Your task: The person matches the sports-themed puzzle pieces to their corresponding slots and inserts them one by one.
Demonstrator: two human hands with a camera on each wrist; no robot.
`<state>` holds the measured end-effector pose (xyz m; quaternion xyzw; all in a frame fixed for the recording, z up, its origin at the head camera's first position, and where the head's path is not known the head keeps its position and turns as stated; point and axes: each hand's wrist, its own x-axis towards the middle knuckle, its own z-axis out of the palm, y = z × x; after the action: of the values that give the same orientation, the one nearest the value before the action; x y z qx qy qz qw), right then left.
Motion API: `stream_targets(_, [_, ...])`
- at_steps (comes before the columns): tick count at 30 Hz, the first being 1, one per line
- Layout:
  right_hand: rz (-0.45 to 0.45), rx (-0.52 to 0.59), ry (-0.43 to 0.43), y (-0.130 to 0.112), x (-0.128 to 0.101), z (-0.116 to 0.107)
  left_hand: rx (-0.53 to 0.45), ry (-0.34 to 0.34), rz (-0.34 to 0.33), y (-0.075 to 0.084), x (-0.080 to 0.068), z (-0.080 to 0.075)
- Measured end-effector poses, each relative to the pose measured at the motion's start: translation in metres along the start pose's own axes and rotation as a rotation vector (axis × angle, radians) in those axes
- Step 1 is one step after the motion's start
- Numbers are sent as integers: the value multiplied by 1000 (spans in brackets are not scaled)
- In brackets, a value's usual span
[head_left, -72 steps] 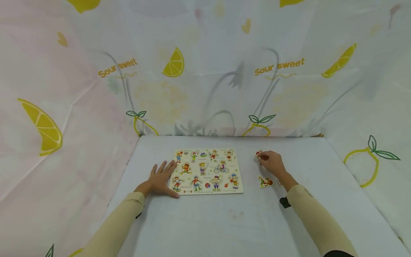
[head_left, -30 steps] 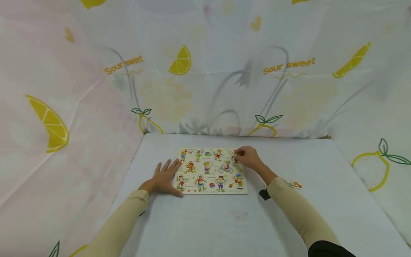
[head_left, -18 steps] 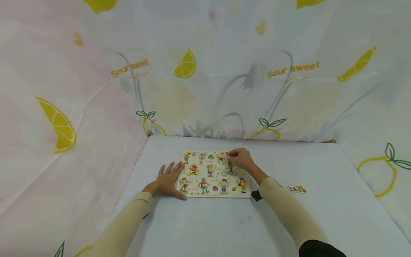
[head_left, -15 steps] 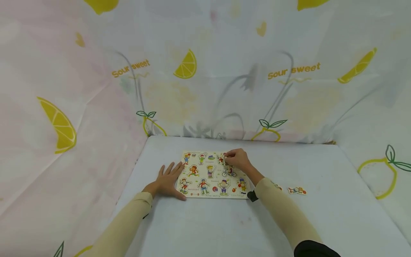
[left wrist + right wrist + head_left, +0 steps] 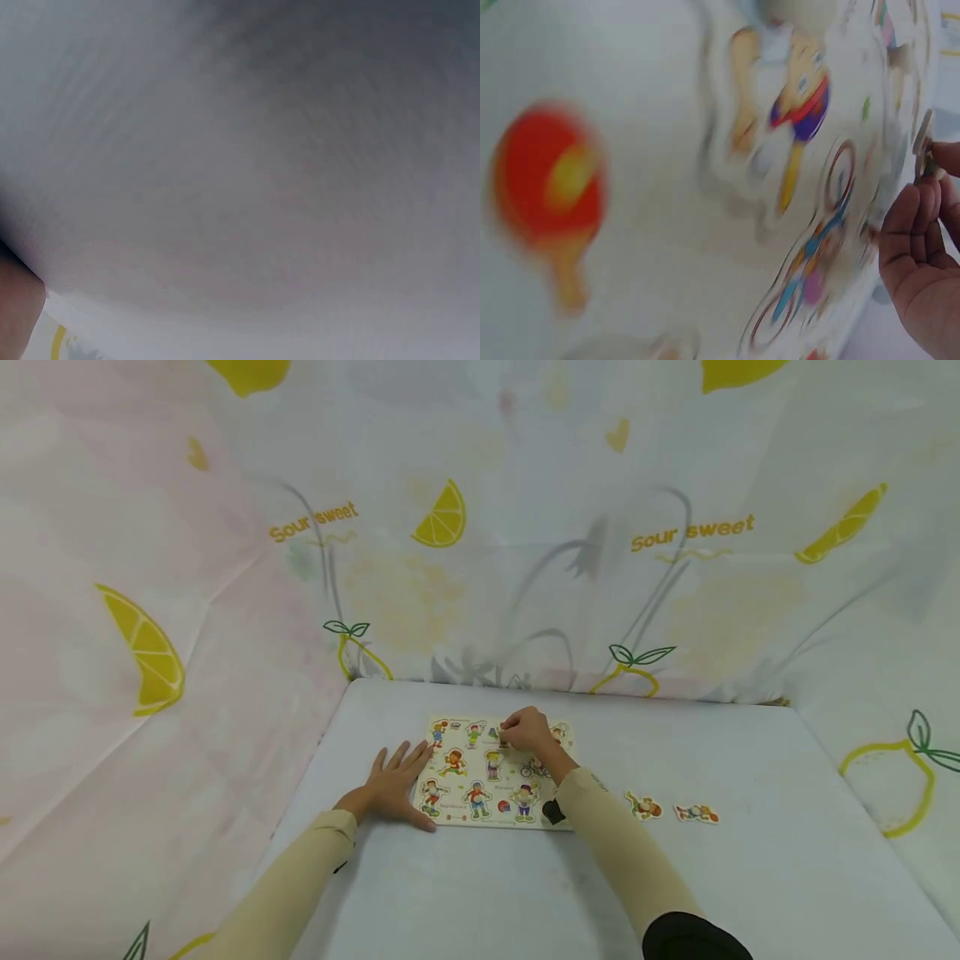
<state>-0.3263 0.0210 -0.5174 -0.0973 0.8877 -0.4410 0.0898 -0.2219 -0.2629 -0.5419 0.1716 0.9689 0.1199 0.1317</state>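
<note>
Left hand (image 5: 392,785) lies flat with fingers spread, at 9 o'clock of the puzzle board (image 5: 480,797) on the worktop (image 5: 480,893). Right hand (image 5: 525,732) is over the board's 12 o'clock edge, fingers curled, apparently pinching a small puzzle piece (image 5: 924,142); view blurred. Two loose pieces (image 5: 643,807) lie at 3 o'clock.

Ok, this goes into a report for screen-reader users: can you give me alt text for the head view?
A person's right hand pinches a small piece over the far row of a cream wooden puzzle board printed with cartoon children, while the left hand lies flat at the board's left edge. Two loose cartoon-figure pieces lie on the white table to the right.
</note>
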Motion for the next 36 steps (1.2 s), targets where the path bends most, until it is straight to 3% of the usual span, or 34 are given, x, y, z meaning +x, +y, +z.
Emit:
stream_targets(7, [-37,-6,-49,-12,8,17,-12,-3,2,-1,3,1])
stream_targets(17, [-25,-37,-73,-15,15,31,3,-1,2,-5,11,16])
stream_targets(22, [-15,-13,-61,-13,16,35,-10,3,13,-2,10,15])
stream_targets(31, [-4,135,-24,-15,14,40,2,-8,-8,1,4,0])
stream_targets(36, [1,154,-42,-13,11,44,6,-14,-12,-1,3,3])
